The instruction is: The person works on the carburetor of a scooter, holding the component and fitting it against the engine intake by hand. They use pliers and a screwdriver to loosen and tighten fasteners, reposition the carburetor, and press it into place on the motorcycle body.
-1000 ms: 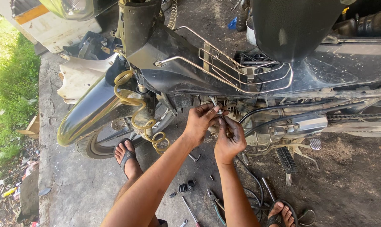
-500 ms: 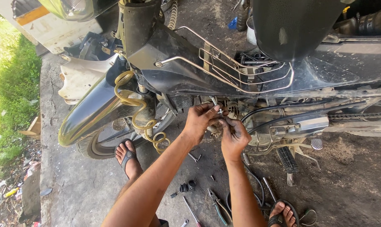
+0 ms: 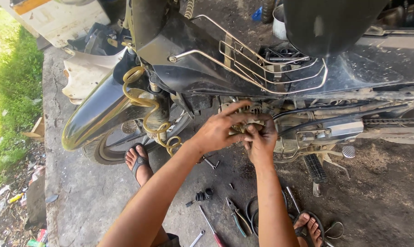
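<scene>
At the far left there is a strip of grass (image 3: 10, 105) beside the concrete floor (image 3: 79, 196), and on this floor stands a motorcycle whose dark front fender (image 3: 97, 119) covers the front wheel (image 3: 120, 142). A yellow coiled hose (image 3: 145, 105) hangs down over the fork, and just beside the wheel rests the person's foot in a sandal (image 3: 139, 162). Moving to the middle, a chrome wire rack (image 3: 262, 68) lies across the leg shield, and below it is the engine area (image 3: 307, 132) with black cables running to the right. Here both hands meet: the left hand (image 3: 218, 130) reaches in from the left with fingers spread and curled over a small part at the front of the engine, and the right hand (image 3: 262, 139) presses close against it from below, fingertips pinched together. The two hands touch each other, but the part between them is hidden, so I cannot tell exactly what they grip. I judge that the step in hand is fitting or loosening a small piece by the fingers. The next move probably calls for a steady hold with one hand and fine turning with the other, or one of the tools. On the floor below lie pliers (image 3: 236, 219), a screwdriver with red handle (image 3: 212, 228) and a small black part (image 3: 201, 196). Further right is the footpeg (image 3: 314, 167).
</scene>
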